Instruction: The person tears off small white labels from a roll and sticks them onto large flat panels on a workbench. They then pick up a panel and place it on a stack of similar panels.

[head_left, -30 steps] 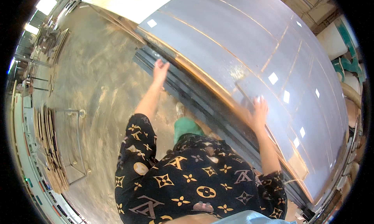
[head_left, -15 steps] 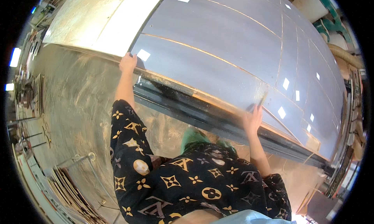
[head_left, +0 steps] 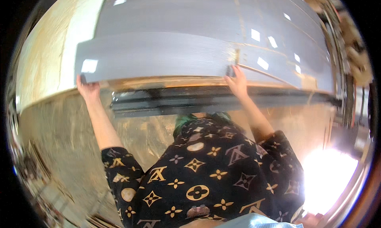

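A long grey-blue panel (head_left: 158, 55) with a white sticker lies along the near edge of a large grey sheet (head_left: 178, 13) cut into several pieces. My left hand (head_left: 89, 91) grips the panel's near left corner, thumb at its edge and the other fingers partly hidden below. At the panel's right end my right hand (head_left: 237, 81) is closed on the near corner, slightly blurred. The panel's left end overlaps a pale board (head_left: 59, 57).
A dark metal rail (head_left: 178, 99) runs along the table's front, close to my body. Several white stickers dot the cut pieces. A narrow strip (head_left: 270, 74) lies slanted right of my right hand. Dusty floor (head_left: 67, 128) spreads at the left; machinery stands far right.
My view has turned. The panel has shifted left, its left end now over the pale board, and a gap shows at its right end. Both hands have moved along with it.
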Action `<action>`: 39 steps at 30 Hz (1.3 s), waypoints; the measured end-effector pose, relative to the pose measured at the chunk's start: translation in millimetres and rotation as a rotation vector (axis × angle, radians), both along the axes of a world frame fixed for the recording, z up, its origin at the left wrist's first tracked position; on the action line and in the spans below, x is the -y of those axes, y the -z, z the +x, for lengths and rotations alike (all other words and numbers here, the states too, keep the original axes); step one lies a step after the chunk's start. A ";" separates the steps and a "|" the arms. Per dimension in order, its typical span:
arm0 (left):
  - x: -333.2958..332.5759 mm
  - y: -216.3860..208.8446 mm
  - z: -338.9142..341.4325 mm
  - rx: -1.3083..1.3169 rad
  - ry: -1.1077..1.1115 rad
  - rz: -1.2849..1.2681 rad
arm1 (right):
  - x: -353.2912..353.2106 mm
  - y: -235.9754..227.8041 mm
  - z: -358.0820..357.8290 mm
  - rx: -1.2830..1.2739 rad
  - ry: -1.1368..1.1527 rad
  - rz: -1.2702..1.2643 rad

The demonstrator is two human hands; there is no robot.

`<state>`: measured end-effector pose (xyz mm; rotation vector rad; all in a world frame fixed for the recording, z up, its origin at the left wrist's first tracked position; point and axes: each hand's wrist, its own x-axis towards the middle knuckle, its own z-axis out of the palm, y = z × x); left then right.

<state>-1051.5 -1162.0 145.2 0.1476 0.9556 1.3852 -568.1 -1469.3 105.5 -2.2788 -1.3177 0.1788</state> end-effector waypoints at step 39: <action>230.4 40.4 140.1 -0.157 -0.074 -0.121 | -19.1 -85.6 -38.3 0.084 -0.836 0.333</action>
